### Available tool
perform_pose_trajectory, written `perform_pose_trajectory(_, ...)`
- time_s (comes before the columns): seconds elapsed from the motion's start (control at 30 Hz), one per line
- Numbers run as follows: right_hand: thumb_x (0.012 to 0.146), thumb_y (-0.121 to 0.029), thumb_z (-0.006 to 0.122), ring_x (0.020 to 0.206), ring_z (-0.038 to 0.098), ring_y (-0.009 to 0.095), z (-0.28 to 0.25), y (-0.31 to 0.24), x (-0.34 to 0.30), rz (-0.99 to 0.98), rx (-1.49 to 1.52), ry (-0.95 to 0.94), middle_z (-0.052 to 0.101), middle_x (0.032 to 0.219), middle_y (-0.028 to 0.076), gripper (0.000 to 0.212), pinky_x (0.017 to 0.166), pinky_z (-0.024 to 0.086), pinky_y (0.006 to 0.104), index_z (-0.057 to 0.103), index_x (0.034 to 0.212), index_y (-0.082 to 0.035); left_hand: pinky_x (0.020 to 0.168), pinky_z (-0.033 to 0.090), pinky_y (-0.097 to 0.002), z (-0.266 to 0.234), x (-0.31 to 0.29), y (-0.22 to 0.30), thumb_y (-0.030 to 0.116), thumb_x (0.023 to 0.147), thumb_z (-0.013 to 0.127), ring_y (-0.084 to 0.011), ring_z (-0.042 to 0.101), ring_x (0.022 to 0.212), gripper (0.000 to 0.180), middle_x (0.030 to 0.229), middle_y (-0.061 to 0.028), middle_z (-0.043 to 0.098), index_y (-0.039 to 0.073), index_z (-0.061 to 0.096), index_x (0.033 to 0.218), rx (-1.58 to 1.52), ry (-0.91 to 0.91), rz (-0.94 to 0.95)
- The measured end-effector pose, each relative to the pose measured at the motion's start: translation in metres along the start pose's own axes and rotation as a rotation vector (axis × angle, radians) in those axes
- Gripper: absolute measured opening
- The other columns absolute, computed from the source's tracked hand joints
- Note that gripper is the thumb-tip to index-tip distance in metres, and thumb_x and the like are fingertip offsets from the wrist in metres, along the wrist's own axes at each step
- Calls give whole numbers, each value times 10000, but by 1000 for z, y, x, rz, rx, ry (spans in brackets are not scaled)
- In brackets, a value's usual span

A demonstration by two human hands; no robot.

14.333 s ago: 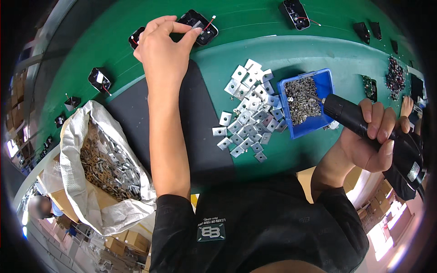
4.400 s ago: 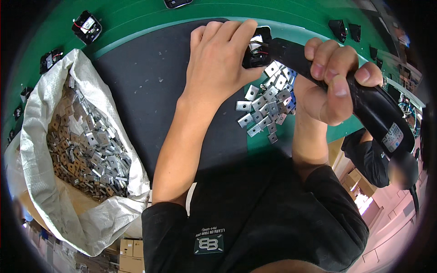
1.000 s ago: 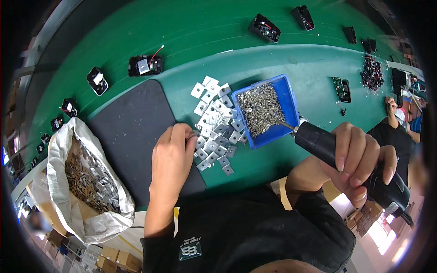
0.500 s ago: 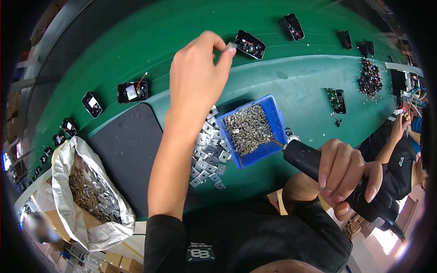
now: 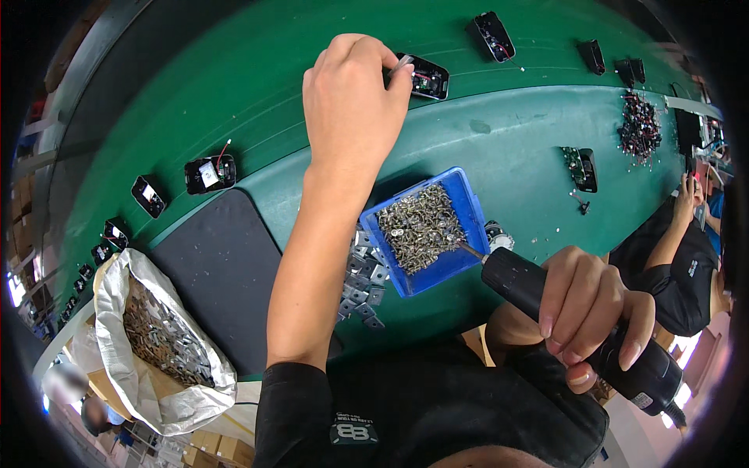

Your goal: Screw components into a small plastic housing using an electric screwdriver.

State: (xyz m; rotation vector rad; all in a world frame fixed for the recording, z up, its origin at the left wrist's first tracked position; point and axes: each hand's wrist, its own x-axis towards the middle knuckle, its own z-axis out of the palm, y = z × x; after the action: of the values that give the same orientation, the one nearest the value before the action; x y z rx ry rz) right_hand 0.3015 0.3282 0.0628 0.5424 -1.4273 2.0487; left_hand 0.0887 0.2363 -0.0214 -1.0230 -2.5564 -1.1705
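The thumb and index finger of the left hand (image 5: 351, 95) pinch a thin metal plate (image 5: 401, 65) edgewise; the remaining fingers are curled. The plate is at the left end of an open black housing (image 5: 431, 81) on the green surface (image 5: 312, 129); contact between plate and housing cannot be confirmed, as the hand covers that end.

The fingers of the right hand (image 5: 594, 312) wrap a black power screwdriver (image 5: 511, 279). Its bit (image 5: 471, 250) points into the blue bin (image 5: 470, 199), over loose screws (image 5: 421, 226); contact with them cannot be determined.

Beside the bin, partly behind the left forearm, lies a pile of plates (image 5: 359, 292). Farther left are a black mat (image 5: 222, 273) and a white sack (image 5: 117, 335) of metal pieces.

Possible faults: a narrow pinch may let the plate slip or tilt; a tilted plate may catch the red wire (image 5: 422, 76) in the housing. Sideways pressure from the bit may scatter screws.

Markings: the shirt patch (image 5: 354, 431) carries pale lettering; the screwdriver label (image 5: 642, 400) is too small to read.
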Motion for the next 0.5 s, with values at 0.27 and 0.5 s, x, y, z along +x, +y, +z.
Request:
perform_pose_trajectory(0.27, 744, 2, 755, 637, 643, 121, 0, -1, 0, 9, -4, 9, 647, 769, 1, 464, 621, 558, 255, 553, 1109, -203, 866, 507, -380, 14, -1, 1, 194, 756, 770, -297, 660, 980, 185, 1051, -146, 686, 28, 708, 806, -115, -29, -38)
perform_pose_trajectory(0.5, 748, 6, 756, 640, 643, 127, -1, -1, 0, 11, 5, 1, 645, 772, 9, 463, 629, 567, 261, 554, 1114, -194, 900, 494, -369, 16, -5, -1, 208, 754, 773, -292, 652, 1032, 192, 1120, -150, 681, 39, 728, 833, -175, -62, -83)
